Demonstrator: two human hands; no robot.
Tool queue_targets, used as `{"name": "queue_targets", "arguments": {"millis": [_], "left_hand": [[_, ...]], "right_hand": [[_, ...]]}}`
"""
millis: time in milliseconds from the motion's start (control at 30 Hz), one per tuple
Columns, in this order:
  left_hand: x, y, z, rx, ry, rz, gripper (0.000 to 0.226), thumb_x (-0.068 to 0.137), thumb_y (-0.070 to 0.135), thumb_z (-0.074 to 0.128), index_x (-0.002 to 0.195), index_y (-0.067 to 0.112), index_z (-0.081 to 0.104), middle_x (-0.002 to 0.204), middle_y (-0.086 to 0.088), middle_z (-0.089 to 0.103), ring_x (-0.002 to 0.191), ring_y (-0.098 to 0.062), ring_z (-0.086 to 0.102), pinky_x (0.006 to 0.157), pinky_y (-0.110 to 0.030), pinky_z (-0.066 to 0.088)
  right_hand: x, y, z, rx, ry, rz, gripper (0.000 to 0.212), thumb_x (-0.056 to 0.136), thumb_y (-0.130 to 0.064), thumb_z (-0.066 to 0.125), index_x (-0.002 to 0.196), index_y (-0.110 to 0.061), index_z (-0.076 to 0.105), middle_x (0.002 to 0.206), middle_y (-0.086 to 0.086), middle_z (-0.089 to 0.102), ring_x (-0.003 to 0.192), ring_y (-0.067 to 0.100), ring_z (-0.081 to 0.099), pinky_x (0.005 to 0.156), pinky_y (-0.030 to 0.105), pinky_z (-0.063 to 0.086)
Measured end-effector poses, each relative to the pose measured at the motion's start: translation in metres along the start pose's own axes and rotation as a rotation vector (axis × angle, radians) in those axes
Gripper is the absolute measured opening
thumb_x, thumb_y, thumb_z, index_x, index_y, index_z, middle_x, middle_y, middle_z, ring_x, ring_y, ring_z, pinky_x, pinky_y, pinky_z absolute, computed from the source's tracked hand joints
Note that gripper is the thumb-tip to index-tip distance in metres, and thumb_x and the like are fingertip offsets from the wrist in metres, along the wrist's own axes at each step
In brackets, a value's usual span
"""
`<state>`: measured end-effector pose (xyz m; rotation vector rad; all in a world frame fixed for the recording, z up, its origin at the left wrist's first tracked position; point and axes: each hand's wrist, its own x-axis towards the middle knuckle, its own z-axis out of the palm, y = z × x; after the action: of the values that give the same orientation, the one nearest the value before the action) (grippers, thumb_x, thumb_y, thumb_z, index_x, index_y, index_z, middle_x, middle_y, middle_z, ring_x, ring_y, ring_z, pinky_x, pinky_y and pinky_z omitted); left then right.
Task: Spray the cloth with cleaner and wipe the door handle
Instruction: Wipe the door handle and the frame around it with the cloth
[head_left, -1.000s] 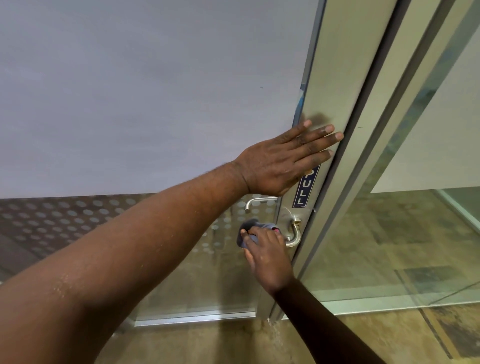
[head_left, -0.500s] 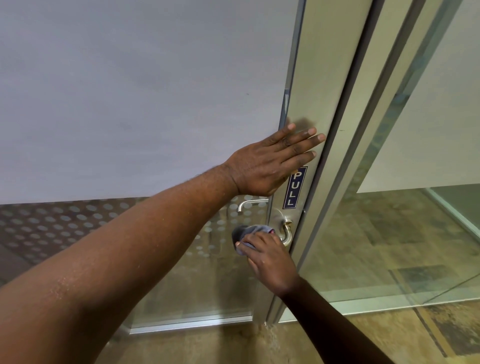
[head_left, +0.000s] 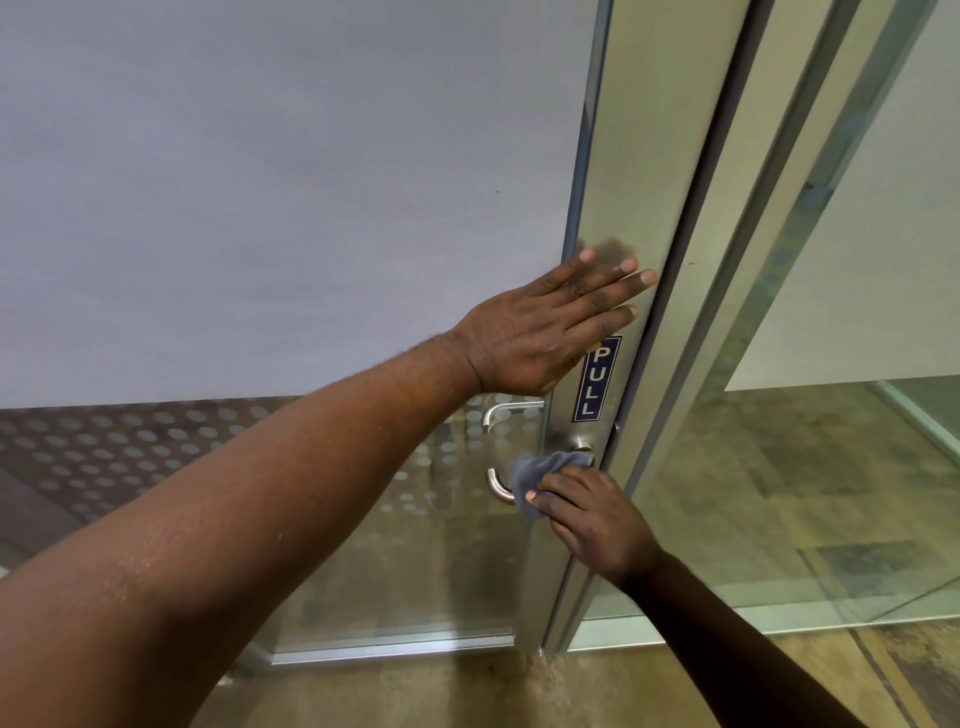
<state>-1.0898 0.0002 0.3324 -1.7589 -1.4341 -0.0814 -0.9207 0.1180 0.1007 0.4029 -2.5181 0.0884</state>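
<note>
A silver lever door handle (head_left: 497, 486) sticks out from the metal door stile; only its curved left end shows. A grey-blue cloth (head_left: 540, 475) is wrapped over the rest of the lever. My right hand (head_left: 597, 525) presses the cloth onto the handle, fingers closed on it. My left hand (head_left: 545, 332) lies flat on the door stile (head_left: 649, 182) above the handle, fingers spread, holding nothing. A blue PULL label (head_left: 597, 379) sits between my two hands. No spray bottle is in view.
A second lever handle (head_left: 506, 410) shows through the glass on the far side of the door. The door glass (head_left: 260, 182) is frosted above and dotted lower down. A fixed glass panel (head_left: 831, 467) stands to the right, over a stone-patterned floor (head_left: 415, 691).
My right hand has slid the cloth right along the lever toward the stile, uncovering the lever's curved left end. My left hand stays flat on the door.
</note>
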Motion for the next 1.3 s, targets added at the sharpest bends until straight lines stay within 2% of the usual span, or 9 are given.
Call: {"name": "queue_targets", "arguments": {"millis": [367, 567, 833, 933, 967, 1033, 1133, 1233, 1300], "left_hand": [[-0.001, -0.001, -0.001, -0.002, -0.018, 0.004, 0.051, 0.101, 0.015, 0.053, 0.15, 0.001, 0.047, 0.164, -0.024, 0.035, 0.154, -0.037, 0.03, 0.128, -0.051, 0.009], [0.0, 0.001, -0.006, -0.035, -0.056, -0.01, 0.047, 0.105, 0.019, 0.045, 0.149, 0.001, 0.048, 0.165, -0.023, 0.033, 0.156, -0.036, 0.027, 0.128, -0.052, 0.011], [-0.002, 0.018, -0.029, -0.147, -0.09, -0.082, 0.045, 0.105, 0.018, 0.043, 0.147, 0.003, 0.051, 0.167, -0.023, 0.029, 0.157, -0.035, 0.023, 0.129, -0.053, 0.008], [-0.016, 0.044, -0.034, -0.266, -0.052, -0.101, 0.046, 0.098, 0.009, 0.053, 0.143, -0.001, 0.055, 0.164, -0.025, 0.034, 0.155, -0.037, 0.028, 0.13, -0.05, 0.01], [-0.024, 0.055, -0.036, -0.31, -0.062, -0.117, 0.05, 0.095, 0.008, 0.055, 0.143, -0.002, 0.055, 0.163, -0.024, 0.036, 0.155, -0.037, 0.028, 0.13, -0.05, 0.012], [-0.041, 0.077, -0.036, -0.39, -0.091, -0.173, 0.052, 0.092, 0.006, 0.058, 0.144, -0.001, 0.055, 0.161, -0.023, 0.04, 0.154, -0.036, 0.031, 0.129, -0.05, 0.019], [-0.069, 0.109, -0.032, -0.482, -0.15, -0.336, 0.054, 0.09, 0.004, 0.06, 0.144, 0.002, 0.055, 0.158, -0.02, 0.047, 0.15, -0.032, 0.039, 0.126, -0.048, 0.028], [-0.091, 0.136, -0.026, -0.587, -0.238, -0.606, 0.061, 0.085, 0.0, 0.059, 0.144, 0.014, 0.054, 0.153, -0.011, 0.054, 0.141, -0.029, 0.05, 0.119, -0.042, 0.04], [-0.1, 0.149, -0.022, -0.685, -0.266, -0.796, 0.063, 0.084, -0.004, 0.059, 0.143, 0.019, 0.055, 0.147, -0.008, 0.059, 0.132, -0.029, 0.057, 0.109, -0.032, 0.043]], "right_hand": [[-0.017, 0.022, -0.011, 0.039, -0.013, 0.121, 0.042, 0.082, -0.016, 0.073, 0.124, -0.013, 0.068, 0.125, 0.005, 0.063, 0.118, 0.023, 0.054, 0.105, 0.033, 0.038], [-0.014, -0.003, -0.015, 0.218, -0.014, 0.466, 0.056, 0.084, -0.005, 0.071, 0.138, -0.016, 0.061, 0.141, 0.005, 0.061, 0.134, 0.018, 0.053, 0.116, 0.041, 0.043], [-0.003, -0.046, -0.014, 0.399, 0.2, 0.898, 0.074, 0.084, 0.006, 0.073, 0.151, -0.015, 0.051, 0.156, -0.004, 0.051, 0.142, 0.003, 0.042, 0.116, 0.004, 0.022], [0.001, -0.054, -0.014, 0.521, 0.308, 1.062, 0.071, 0.081, 0.013, 0.073, 0.147, -0.006, 0.055, 0.153, 0.005, 0.054, 0.144, 0.018, 0.048, 0.119, 0.019, 0.029], [0.002, -0.056, -0.016, 0.569, 0.327, 1.11, 0.07, 0.082, 0.014, 0.072, 0.147, -0.005, 0.055, 0.153, 0.007, 0.054, 0.143, 0.02, 0.049, 0.117, 0.021, 0.032], [0.002, -0.059, -0.021, 0.655, 0.341, 1.199, 0.069, 0.084, 0.013, 0.071, 0.148, -0.005, 0.054, 0.149, 0.008, 0.057, 0.134, 0.016, 0.055, 0.105, 0.008, 0.038], [-0.003, -0.062, -0.032, 0.805, 0.356, 1.29, 0.064, 0.084, 0.015, 0.069, 0.144, -0.007, 0.059, 0.133, 0.007, 0.067, 0.096, -0.007, 0.068, 0.069, 0.0, 0.047], [-0.012, -0.063, -0.05, 1.106, 0.414, 1.305, 0.054, 0.081, 0.026, 0.056, 0.13, 0.005, 0.065, 0.116, 0.015, 0.076, 0.1, 0.023, 0.073, 0.074, 0.014, 0.056], [-0.02, -0.072, -0.062, 1.461, 0.442, 1.315, 0.052, 0.08, 0.027, 0.044, 0.125, 0.01, 0.063, 0.097, 0.017, 0.078, 0.084, 0.035, 0.071, 0.063, 0.027, 0.059]]}}
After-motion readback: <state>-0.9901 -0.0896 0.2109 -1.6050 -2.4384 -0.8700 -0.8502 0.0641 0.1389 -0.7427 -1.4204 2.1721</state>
